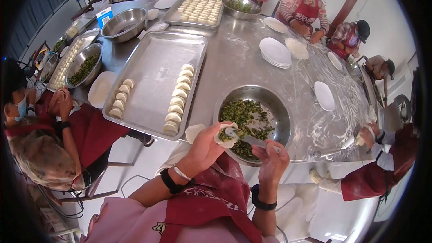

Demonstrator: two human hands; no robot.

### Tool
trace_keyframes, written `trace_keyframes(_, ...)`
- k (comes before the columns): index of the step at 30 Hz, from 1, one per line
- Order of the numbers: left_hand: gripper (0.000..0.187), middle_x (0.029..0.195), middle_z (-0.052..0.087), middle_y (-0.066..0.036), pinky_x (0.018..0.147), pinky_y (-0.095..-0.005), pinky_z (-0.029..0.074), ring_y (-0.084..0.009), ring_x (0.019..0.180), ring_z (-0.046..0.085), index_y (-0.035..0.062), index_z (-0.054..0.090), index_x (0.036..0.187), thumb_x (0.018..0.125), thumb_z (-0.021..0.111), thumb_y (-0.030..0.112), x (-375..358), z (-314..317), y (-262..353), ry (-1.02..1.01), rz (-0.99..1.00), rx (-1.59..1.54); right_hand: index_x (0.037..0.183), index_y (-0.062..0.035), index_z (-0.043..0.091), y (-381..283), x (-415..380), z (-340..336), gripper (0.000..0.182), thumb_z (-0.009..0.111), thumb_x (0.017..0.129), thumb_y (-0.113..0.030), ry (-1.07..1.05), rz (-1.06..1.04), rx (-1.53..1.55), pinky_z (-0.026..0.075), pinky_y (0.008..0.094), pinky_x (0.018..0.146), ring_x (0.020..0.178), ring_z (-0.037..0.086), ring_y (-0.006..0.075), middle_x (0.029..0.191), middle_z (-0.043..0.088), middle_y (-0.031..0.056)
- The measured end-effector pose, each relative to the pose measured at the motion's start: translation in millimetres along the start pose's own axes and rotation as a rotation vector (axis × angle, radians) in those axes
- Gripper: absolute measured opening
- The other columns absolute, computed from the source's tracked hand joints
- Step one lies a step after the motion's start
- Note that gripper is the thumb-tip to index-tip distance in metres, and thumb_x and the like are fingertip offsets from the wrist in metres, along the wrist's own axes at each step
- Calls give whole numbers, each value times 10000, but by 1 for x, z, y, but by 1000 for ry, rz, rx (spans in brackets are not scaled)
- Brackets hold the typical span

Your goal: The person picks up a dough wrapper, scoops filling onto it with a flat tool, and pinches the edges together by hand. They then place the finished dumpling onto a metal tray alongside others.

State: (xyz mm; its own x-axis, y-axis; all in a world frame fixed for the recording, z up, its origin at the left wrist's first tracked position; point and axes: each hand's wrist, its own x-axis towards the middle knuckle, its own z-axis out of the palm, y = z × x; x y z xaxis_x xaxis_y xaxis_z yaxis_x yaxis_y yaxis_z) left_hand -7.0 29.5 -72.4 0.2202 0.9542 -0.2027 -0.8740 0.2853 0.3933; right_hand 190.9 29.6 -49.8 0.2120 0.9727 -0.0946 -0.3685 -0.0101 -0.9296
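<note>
My left hand (pixel 207 145) holds a round dough wrapper (pixel 222 142) with green filling on it, its fingers curled under the wrapper. In my right hand (pixel 273 158) is a flat-handled spoon (pixel 256 141), whose tip lies at the filling on the wrapper. Both hands are over the near edge of a steel bowl (pixel 288 126) of chopped green filling (pixel 245 114). Left of the bowl, a few wrappers (pixel 194 132) lie at the table edge. A large metal tray (pixel 155 63) bears two rows of folded dumplings (pixel 177 100).
Another dumpling tray (pixel 170 18) and steel bowls (pixel 123 24) stand farther back. Wrapper stacks (pixel 275 51) lie on the floured table (pixel 225 67). A person (pixel 49 148) sits at the left; others work along the far and right sides.
</note>
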Motion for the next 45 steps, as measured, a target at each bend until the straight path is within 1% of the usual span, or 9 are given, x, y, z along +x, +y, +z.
trace_keyframes(5,481,1383,533,-151,1143,-408,380,-261,1303,506,-22,434,1400,1098,321,336,3,4,1,38,79,-22,1051,105,611,-17,-22,10,231,591,980,-114,46,-307,-216,628,359,700,801,733,301,921,687,202)
trace_keyframes(11,472,1351,553,-153,1132,-399,378,-253,1283,514,-32,453,1380,1092,350,326,4,7,1,-21,89,-52,1053,109,606,-19,-34,4,232,589,988,-114,26,-266,-227,624,358,726,804,730,292,951,690,201)
trace_keyframes(17,460,1344,552,-159,1124,-405,385,-258,1267,523,-41,457,1375,1084,382,307,2,8,-1,-15,72,-90,1052,118,610,-20,-29,1,202,566,1003,-73,73,-387,-269,612,362,794,870,729,277,983,703,214)
trace_keyframes(20,460,1353,546,-156,1124,-410,388,-260,1267,525,-37,461,1375,1083,386,310,2,9,-4,2,64,-94,1046,102,625,-14,-32,4,175,566,990,-53,-18,-449,-381,614,370,791,873,728,292,994,703,219)
trace_keyframes(23,458,1347,552,-148,1119,-409,392,-258,1259,530,-30,468,1371,1083,388,317,1,10,-6,6,66,-91,1008,46,667,-3,-33,8,88,644,937,0,-54,-572,-546,598,339,796,884,737,241,987,739,176)
trace_keyframes(27,497,1402,528,-166,1149,-409,365,-267,1313,498,-11,442,1404,1096,318,357,2,5,-5,-10,63,-35,995,-10,685,2,-35,10,127,677,879,42,-198,-859,-795,593,338,797,893,745,271,966,753,157)
trace_keyframes(36,501,1366,553,-166,1144,-399,363,-262,1303,504,-23,456,1385,1093,322,362,2,5,-2,1,81,-22,985,1,675,-2,-37,11,159,642,866,100,-167,-874,-749,603,357,785,904,740,294,966,743,189)
trace_keyframes(42,436,1260,601,-128,1057,-377,429,-224,1178,567,-12,516,1314,1087,380,334,-1,12,1,13,88,-33,975,3,681,-1,-45,16,138,680,850,62,-260,-973,-827,603,383,781,885,742,327,970,742,191)
trace_keyframes(45,441,1263,597,-139,1072,-380,423,-233,1193,563,-18,515,1313,1087,379,335,0,6,0,15,88,-31,962,1,683,-11,-46,15,134,646,862,82,-180,-945,-829,596,362,786,898,738,321,963,744,192)
